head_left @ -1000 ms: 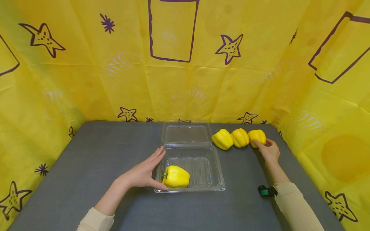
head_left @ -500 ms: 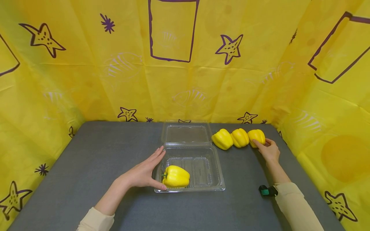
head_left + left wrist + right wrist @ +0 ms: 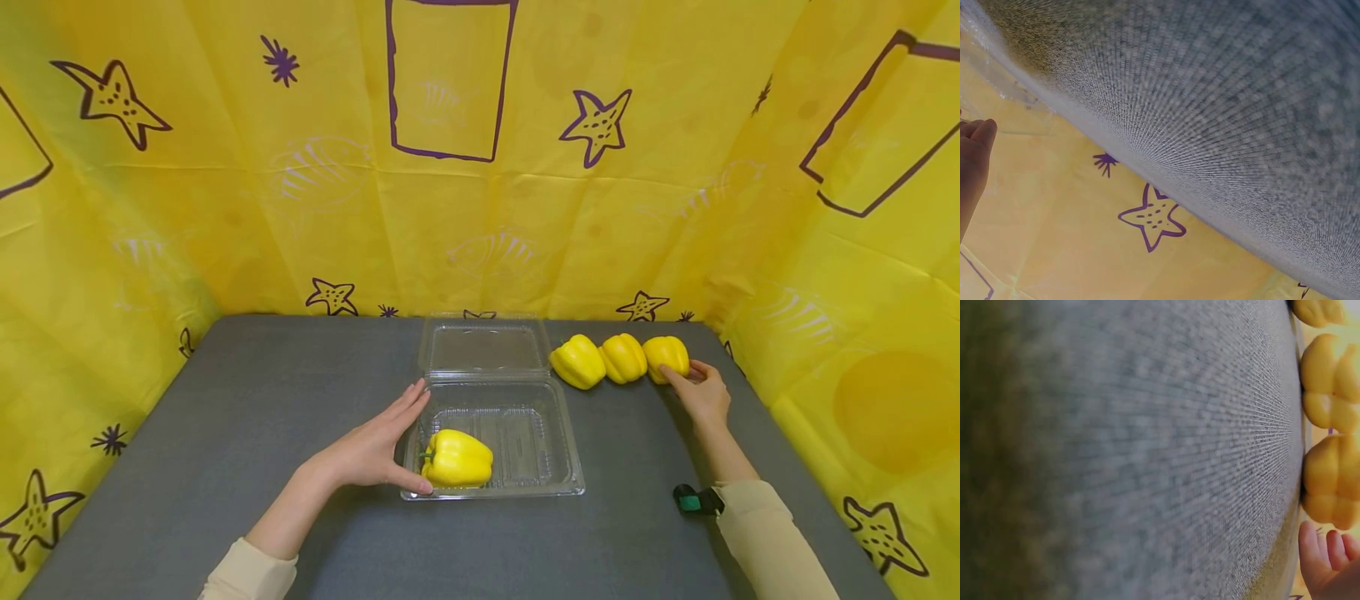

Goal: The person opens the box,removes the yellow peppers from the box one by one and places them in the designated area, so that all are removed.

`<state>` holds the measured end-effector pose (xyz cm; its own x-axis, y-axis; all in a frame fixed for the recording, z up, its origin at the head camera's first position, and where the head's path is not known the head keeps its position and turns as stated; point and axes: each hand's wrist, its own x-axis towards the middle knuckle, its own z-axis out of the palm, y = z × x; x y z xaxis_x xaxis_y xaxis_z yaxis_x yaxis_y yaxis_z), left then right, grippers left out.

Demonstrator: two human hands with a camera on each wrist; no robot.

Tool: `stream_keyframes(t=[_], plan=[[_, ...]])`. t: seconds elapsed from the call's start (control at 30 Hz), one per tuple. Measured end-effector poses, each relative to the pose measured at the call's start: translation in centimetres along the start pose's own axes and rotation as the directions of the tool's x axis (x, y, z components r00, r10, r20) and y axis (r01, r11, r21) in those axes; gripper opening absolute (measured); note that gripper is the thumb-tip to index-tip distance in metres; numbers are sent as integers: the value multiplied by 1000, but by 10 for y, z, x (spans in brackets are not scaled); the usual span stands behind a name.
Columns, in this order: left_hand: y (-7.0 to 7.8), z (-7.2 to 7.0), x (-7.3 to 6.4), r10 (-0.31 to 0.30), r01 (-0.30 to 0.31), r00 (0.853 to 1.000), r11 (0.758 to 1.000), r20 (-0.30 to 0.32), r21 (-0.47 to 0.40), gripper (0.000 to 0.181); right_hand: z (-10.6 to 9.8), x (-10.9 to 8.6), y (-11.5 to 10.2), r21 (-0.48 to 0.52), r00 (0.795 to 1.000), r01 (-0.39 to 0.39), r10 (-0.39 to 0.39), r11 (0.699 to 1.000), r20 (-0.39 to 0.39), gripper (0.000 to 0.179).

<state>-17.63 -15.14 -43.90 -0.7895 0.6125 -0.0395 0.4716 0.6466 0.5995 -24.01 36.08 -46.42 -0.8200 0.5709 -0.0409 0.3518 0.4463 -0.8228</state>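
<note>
My left hand (image 3: 375, 446) spreads along the left side of a clear plastic clamshell container (image 3: 536, 458), thumb at its near left corner and fingertips at the far left one. Inside that base, on the left, lies a yellow bell pepper (image 3: 459, 458) with its green stem facing left. My right hand (image 3: 701, 396) is at the right end of a row of yellow peppers, thumb overlapping the front of the end pepper (image 3: 667, 357). In the right wrist view, relaxed fingertips (image 3: 1307, 534) show just beside that pepper. The left wrist view catches only part of the left hand (image 3: 974, 169).
Two more yellow peppers, a middle one (image 3: 623, 358) and a left one (image 3: 577, 362), complete the row beside the container's raised lid (image 3: 486, 346). Grey cloth covers the table (image 3: 300, 375). A yellow patterned curtain (image 3: 480, 208) encloses the back and sides.
The end pepper shifted very slightly left early on. My right hand has since drawn back a little to the right. The left hand and container have stayed put.
</note>
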Motion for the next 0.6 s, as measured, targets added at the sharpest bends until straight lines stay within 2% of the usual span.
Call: stream_keyframes(t=[0.3,0.6], plan=[[-1,1,0,-4,4,1000,1000,3,1,130,-6,-10,-9,131,996,35,-24,991,-84,79],[0,1,0,-17,17,1000,1000,12,2,131,-6,-28,-34,181,997,54,-44,982,-60,78]])
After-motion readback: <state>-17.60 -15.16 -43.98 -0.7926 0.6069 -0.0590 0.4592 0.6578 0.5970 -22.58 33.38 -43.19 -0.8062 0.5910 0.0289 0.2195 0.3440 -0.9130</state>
